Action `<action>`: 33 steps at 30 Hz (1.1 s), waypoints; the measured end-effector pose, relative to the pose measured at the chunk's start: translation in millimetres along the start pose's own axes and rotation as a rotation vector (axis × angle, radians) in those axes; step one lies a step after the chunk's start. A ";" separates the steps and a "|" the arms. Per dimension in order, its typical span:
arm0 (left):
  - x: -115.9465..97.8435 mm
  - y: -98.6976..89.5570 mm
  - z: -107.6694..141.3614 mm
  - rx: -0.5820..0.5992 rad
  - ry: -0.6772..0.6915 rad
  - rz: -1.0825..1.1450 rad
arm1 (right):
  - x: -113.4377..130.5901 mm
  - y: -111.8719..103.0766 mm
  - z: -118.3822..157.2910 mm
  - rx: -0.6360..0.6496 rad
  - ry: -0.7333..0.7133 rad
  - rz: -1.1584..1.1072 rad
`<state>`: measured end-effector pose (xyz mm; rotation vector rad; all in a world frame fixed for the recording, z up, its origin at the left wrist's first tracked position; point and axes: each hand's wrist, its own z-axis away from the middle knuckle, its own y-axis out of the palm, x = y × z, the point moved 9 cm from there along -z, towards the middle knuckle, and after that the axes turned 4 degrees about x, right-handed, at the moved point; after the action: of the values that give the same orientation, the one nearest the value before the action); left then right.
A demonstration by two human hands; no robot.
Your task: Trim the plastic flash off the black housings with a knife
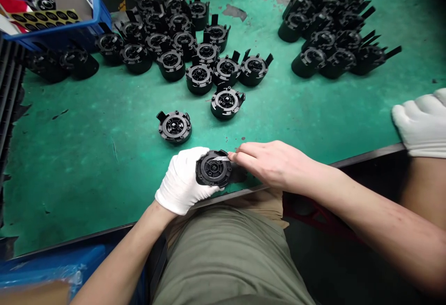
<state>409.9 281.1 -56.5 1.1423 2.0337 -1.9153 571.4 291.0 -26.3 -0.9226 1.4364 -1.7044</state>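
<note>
My left hand [183,182], in a white glove, is closed round the side of a round black plastic housing [213,169] at the table's front edge. The housing's ringed face with spokes and a central hub is turned up toward me. Bare and pinched, my right hand [266,161] grips a thin, pointed silver blade [221,158]. Its tip lies over the upper part of the housing's face; whether it touches cannot be made out. The blade's rear end is hidden in my fingers. Just beyond stand two similar housings, one at the left [174,127] and one at the right [226,102].
Several more black housings [170,63] crowd the back left, and another group [308,61] stands back right. A blue bin [69,33] with a sticker sheet [43,17] is at the far left. Another person's gloved hand [423,121] rests at the right edge of the green table [87,165].
</note>
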 end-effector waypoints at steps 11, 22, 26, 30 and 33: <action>0.9 -0.2 3.3 -0.032 0.019 -0.003 | 4.3 4.5 5.0 -0.102 0.074 -0.001; 5.1 0.2 -0.5 -0.007 -0.042 0.041 | 5.9 3.3 3.3 -0.085 0.046 0.038; 4.1 0.8 1.0 -0.015 -0.035 0.027 | -0.4 2.3 0.3 -0.084 0.010 -0.016; 3.0 1.4 2.1 -0.024 -0.030 0.033 | -3.5 3.1 -0.2 -0.102 0.007 -0.044; 4.6 -1.8 -0.5 -0.028 -0.051 0.041 | -1.4 1.4 4.7 -0.166 0.035 -0.063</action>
<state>405.7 283.7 -57.5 1.1083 1.9887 -1.8717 576.3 289.8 -27.2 -1.0418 1.6065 -1.6730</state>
